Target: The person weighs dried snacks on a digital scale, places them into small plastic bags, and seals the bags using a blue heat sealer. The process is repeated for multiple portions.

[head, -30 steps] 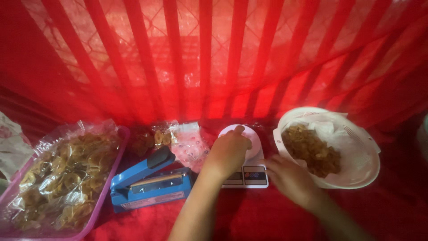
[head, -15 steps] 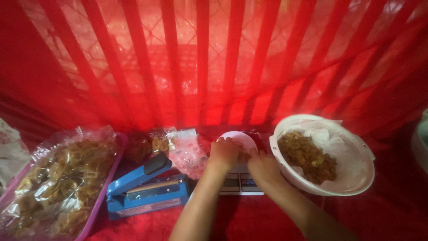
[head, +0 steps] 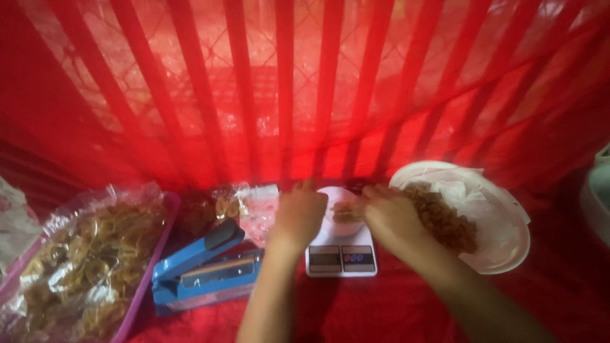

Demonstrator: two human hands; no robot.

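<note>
Head view: left hand and right hand, fingers curled, meet over the small white digital kitchen scale, pinching brown fried snack pieces between them.

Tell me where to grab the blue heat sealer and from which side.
Grip the blue heat sealer by the dark handle at the raised end of its lever arm, coming from above and the right. That end tilts up clear of the base, leaving room for fingers. The left side is crowded by the pink tray of chips, and the left hand sits just right of it.
</note>
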